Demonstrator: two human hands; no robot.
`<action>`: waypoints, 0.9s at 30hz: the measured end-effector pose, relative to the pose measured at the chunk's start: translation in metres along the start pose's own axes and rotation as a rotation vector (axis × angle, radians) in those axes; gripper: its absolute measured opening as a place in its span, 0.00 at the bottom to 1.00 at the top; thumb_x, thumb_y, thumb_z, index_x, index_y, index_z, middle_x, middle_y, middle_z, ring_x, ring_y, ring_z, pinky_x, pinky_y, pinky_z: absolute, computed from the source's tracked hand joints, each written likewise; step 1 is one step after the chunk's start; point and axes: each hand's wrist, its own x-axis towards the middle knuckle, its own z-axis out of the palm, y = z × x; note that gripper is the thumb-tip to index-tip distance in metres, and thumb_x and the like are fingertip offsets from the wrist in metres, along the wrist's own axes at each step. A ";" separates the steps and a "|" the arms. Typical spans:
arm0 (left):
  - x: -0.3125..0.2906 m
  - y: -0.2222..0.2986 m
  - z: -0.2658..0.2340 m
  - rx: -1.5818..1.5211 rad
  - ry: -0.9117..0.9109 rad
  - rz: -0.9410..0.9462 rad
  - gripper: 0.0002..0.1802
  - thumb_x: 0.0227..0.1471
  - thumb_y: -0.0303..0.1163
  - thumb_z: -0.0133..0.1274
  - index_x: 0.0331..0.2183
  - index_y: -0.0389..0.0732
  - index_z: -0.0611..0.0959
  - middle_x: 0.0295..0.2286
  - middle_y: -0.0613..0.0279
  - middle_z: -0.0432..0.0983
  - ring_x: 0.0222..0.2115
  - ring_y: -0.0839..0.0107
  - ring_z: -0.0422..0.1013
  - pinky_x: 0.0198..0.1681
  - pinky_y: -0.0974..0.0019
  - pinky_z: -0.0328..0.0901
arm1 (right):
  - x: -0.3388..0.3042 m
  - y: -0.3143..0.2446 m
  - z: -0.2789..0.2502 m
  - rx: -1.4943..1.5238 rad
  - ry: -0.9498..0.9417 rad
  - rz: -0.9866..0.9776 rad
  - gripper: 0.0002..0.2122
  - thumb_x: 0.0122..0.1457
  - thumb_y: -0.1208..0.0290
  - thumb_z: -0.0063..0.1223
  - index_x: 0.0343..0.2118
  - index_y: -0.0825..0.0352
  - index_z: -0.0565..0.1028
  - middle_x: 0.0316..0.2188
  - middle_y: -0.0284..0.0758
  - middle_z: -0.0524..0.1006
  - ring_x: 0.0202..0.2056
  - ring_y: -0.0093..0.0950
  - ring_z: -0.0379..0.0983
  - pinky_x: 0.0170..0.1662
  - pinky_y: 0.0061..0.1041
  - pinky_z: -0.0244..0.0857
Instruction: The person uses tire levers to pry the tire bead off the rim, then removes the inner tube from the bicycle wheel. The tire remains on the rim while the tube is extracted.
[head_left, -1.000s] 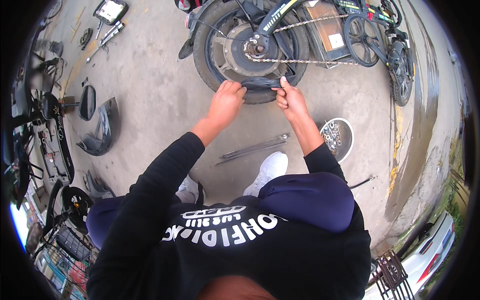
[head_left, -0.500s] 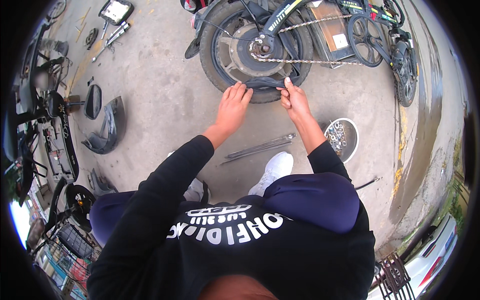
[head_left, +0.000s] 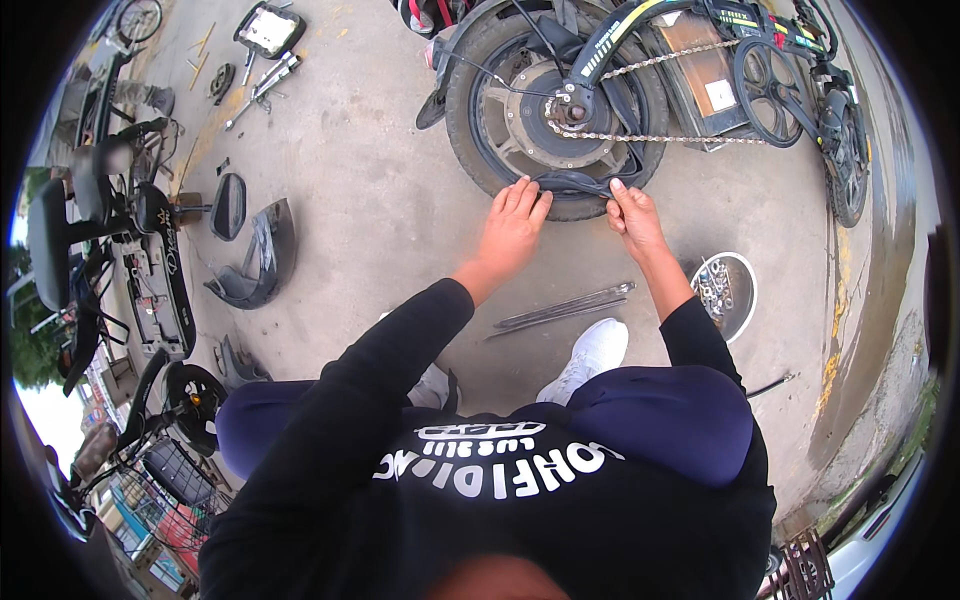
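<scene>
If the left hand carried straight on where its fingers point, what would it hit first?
Most likely the wheel's tyre: the left hand's fingertips overlap its lower edge in the picture, beside the black inner tube. Depth is unclear, so they may be touching.

The setting is outdoors, on grey concrete ground [head_left: 350, 160], scuffed and faintly stained. Worn yellow paint [head_left: 829, 382] runs down near the ground's right edge, with a dark, damp-looking streak [head_left: 868, 330] beyond it. Green growth [head_left: 922, 415] borders the lower right corner. Past the left edge are dark green foliage [head_left: 38, 335] and a glaring white patch [head_left: 52, 420]. The daylight is even, its shadows soft.
</scene>
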 end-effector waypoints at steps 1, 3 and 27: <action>0.001 0.000 -0.001 0.002 -0.002 0.001 0.26 0.45 0.26 0.49 0.50 0.38 0.74 0.51 0.49 0.67 0.57 0.55 0.58 0.61 0.54 0.50 | 0.002 0.001 -0.001 -0.031 -0.011 -0.017 0.15 0.60 0.58 0.55 0.23 0.60 0.66 0.17 0.28 0.72 0.13 0.14 0.58 0.16 0.14 0.49; 0.003 0.002 -0.002 -0.008 -0.011 0.002 0.27 0.45 0.26 0.49 0.50 0.38 0.74 0.51 0.49 0.67 0.57 0.55 0.58 0.61 0.54 0.50 | 0.003 0.002 -0.008 -0.100 -0.021 -0.045 0.14 0.61 0.59 0.55 0.25 0.61 0.67 0.19 0.30 0.75 0.14 0.14 0.60 0.17 0.14 0.50; 0.056 0.005 -0.012 -0.585 0.139 -0.110 0.16 0.43 0.28 0.62 0.38 0.41 0.83 0.35 0.60 0.75 0.36 0.61 0.69 0.42 0.61 0.65 | -0.023 0.001 0.021 -0.199 0.011 -0.102 0.09 0.63 0.66 0.49 0.28 0.65 0.70 0.23 0.31 0.77 0.19 0.15 0.64 0.23 0.16 0.58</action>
